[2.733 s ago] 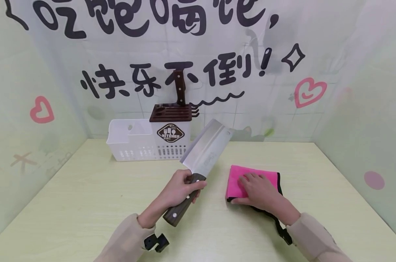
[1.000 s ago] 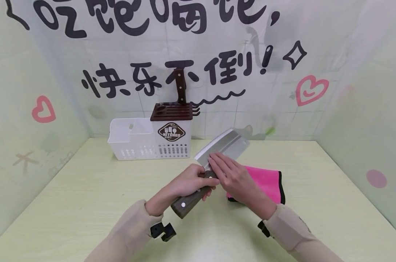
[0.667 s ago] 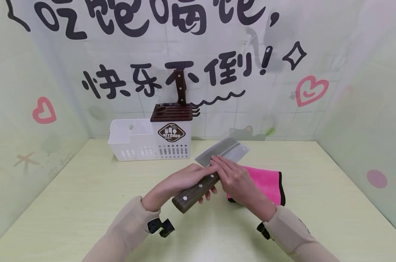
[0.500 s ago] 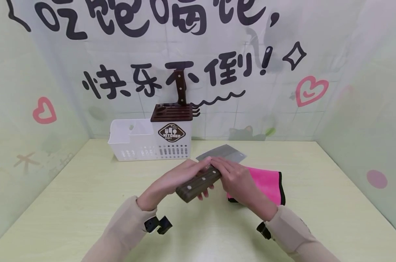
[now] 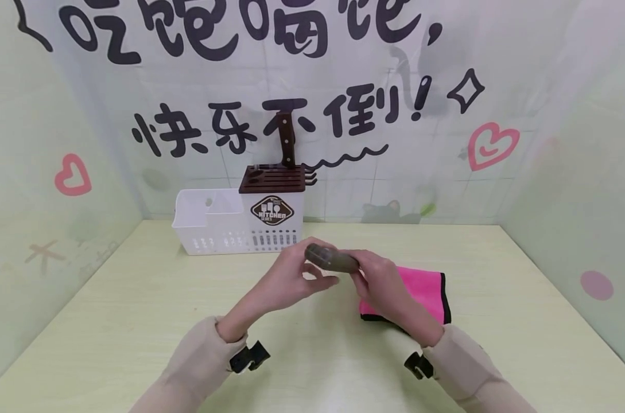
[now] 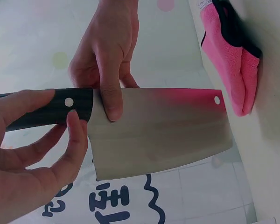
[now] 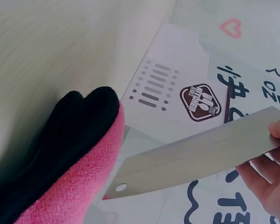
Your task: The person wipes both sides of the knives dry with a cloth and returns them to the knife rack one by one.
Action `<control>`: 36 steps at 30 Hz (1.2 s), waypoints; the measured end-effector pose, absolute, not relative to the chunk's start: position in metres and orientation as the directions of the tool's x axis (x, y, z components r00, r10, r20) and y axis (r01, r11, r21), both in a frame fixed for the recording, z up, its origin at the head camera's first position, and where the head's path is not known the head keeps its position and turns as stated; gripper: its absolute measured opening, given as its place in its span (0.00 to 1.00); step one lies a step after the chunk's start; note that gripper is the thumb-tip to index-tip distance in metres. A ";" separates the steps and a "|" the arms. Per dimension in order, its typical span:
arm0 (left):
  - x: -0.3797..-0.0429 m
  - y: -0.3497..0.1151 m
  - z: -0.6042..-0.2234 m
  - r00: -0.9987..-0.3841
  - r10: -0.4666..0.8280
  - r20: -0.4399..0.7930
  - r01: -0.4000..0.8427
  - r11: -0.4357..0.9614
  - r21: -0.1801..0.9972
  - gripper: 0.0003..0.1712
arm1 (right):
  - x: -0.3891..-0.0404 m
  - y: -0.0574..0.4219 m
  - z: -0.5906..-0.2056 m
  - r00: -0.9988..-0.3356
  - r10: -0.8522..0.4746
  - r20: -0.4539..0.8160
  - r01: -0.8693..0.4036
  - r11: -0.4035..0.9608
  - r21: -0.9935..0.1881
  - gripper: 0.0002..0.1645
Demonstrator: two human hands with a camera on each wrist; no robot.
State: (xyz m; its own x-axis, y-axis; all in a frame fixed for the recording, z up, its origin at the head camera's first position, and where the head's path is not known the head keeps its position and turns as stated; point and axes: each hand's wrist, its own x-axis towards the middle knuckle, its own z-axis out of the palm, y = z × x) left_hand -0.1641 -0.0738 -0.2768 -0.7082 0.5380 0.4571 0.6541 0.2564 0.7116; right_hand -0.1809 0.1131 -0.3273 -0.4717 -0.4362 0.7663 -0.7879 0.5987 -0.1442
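Note:
A cleaver is raised over the table, its dark riveted handle (image 5: pixel 334 261) pointing back toward the head camera and its blade hidden there. My right hand (image 5: pixel 384 281) pinches the wide steel blade (image 6: pixel 163 126) beside the handle, thumb on one face and fingers behind. My left hand (image 5: pixel 286 278) is loosely around the handle; in the left wrist view its fingers (image 6: pixel 23 103) touch it, while in the head view the thumb extends below, apart from it. Behind the right hand lies a folded pink cloth (image 5: pixel 426 289) with black edging, partly covered by that hand.
At the back left stands a white plastic rack (image 5: pixel 214 229) with a brown slotted lid (image 5: pixel 272 179). A brown-handled knife (image 5: pixel 287 137) stands upright in it. A printed wall (image 5: pixel 395 178) closes off the table's (image 5: pixel 136 321) far edge.
My right hand left the cloth and took hold of the blade near the handle. The cleaver's handle end rose toward the camera, and my left hand loosened its grip and turned around it.

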 end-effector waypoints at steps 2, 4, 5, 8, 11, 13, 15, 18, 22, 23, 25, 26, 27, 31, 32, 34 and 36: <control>-0.165 -0.072 -0.274 -0.664 0.541 0.517 0.713 0.250 0.655 0.22 | -0.181 0.112 -0.327 -0.497 -0.426 0.755 -0.788 0.586 -0.188 0.16; -0.166 -0.071 -0.271 -0.615 0.551 0.564 0.761 0.227 0.608 0.22 | -0.181 0.112 -0.326 -0.526 -0.419 0.741 -0.787 0.571 -0.235 0.12; -0.167 -0.071 -0.270 -0.593 0.559 0.580 0.779 0.214 0.590 0.21 | -0.181 0.112 -0.326 -0.541 -0.417 0.730 -0.787 0.557 -0.265 0.11; -0.170 -0.069 -0.266 -0.542 0.593 0.596 0.809 0.177 0.560 0.17 | -0.181 0.111 -0.324 -0.585 -0.417 0.695 -0.784 0.511 -0.353 0.07; -0.174 -0.068 -0.265 -0.519 0.627 0.581 0.816 0.162 0.554 0.12 | -0.183 0.111 -0.323 -0.616 -0.421 0.665 -0.776 0.469 -0.422 0.06; -0.176 -0.067 -0.264 -0.515 0.637 0.573 0.817 0.164 0.552 0.10 | -0.185 0.111 -0.323 -0.629 -0.426 0.650 -0.771 0.448 -0.453 0.07; -0.178 -0.066 -0.263 -0.528 0.638 0.561 0.806 0.169 0.567 0.08 | -0.187 0.111 -0.322 -0.637 -0.430 0.640 -0.768 0.430 -0.476 0.08; -0.180 -0.065 -0.260 -0.564 0.629 0.535 0.775 0.180 0.606 0.09 | -0.189 0.110 -0.321 -0.644 -0.439 0.627 -0.765 0.406 -0.501 0.08; -0.184 -0.066 -0.254 -0.607 0.629 0.486 0.734 0.208 0.646 0.11 | -0.191 0.108 -0.319 -0.642 -0.460 0.613 -0.766 0.365 -0.529 0.10; -0.185 -0.066 -0.252 -0.607 0.634 0.478 0.735 0.220 0.642 0.11 | -0.191 0.107 -0.319 -0.642 -0.462 0.611 -0.766 0.358 -0.534 0.12; -0.186 -0.067 -0.247 -0.606 0.646 0.463 0.739 0.242 0.629 0.12 | -0.191 0.106 -0.316 -0.648 -0.460 0.607 -0.761 0.350 -0.546 0.13; -0.187 -0.066 -0.245 -0.603 0.652 0.459 0.743 0.251 0.620 0.12 | -0.191 0.106 -0.315 -0.655 -0.454 0.604 -0.755 0.356 -0.551 0.13; -0.188 -0.066 -0.242 -0.601 0.657 0.456 0.747 0.258 0.613 0.12 | -0.190 0.106 -0.313 -0.665 -0.445 0.600 -0.746 0.363 -0.558 0.14; -0.192 -0.066 -0.232 -0.616 0.648 0.447 0.746 0.296 0.597 0.11 | -0.189 0.101 -0.301 -0.719 -0.382 0.581 -0.695 0.406 -0.593 0.15; -0.194 -0.066 -0.229 -0.622 0.641 0.450 0.746 0.309 0.590 0.11 | -0.189 0.100 -0.298 -0.732 -0.358 0.580 -0.681 0.418 -0.601 0.15; -0.197 -0.066 -0.224 -0.640 0.625 0.448 0.740 0.345 0.577 0.11 | -0.190 0.096 -0.292 -0.747 -0.317 0.584 -0.662 0.434 -0.611 0.16; -0.200 -0.066 -0.218 -0.659 0.607 0.444 0.730 0.374 0.572 0.11 | -0.192 0.093 -0.286 -0.758 -0.278 0.590 -0.645 0.451 -0.617 0.15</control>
